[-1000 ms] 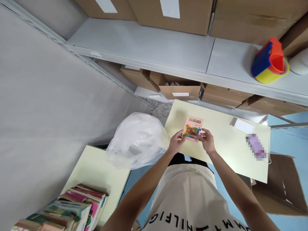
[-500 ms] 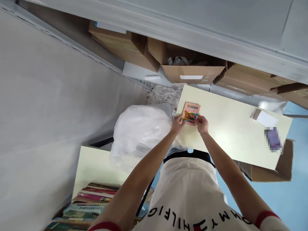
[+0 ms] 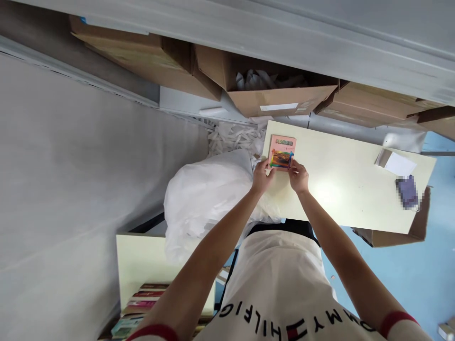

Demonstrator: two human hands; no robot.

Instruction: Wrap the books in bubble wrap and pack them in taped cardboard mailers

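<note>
A small pink book [image 3: 282,150] with a dark picture in a rainbow-coloured frame on its cover is over the left end of the pale table [image 3: 337,182]. My left hand [image 3: 262,177] grips its lower left corner, thumb toward the near edge. At the lower right side, my right hand [image 3: 299,177] has its fingers closed on the edge. The cover faces up; whether the book rests fully on the tabletop I cannot tell.
Left of the table bulges a white plastic bag [image 3: 202,199], with shredded paper [image 3: 231,137] behind it. Cardboard boxes [image 3: 284,102] line the shelf. A white stack [image 3: 398,162] and a blurred purple item [image 3: 407,192] lie at right. Books [image 3: 145,300] are piled lower left.
Both hands and the book have shifted slightly away from my body, toward the table's far edge. The whole view has turned a little. My grip stays on the book.
</note>
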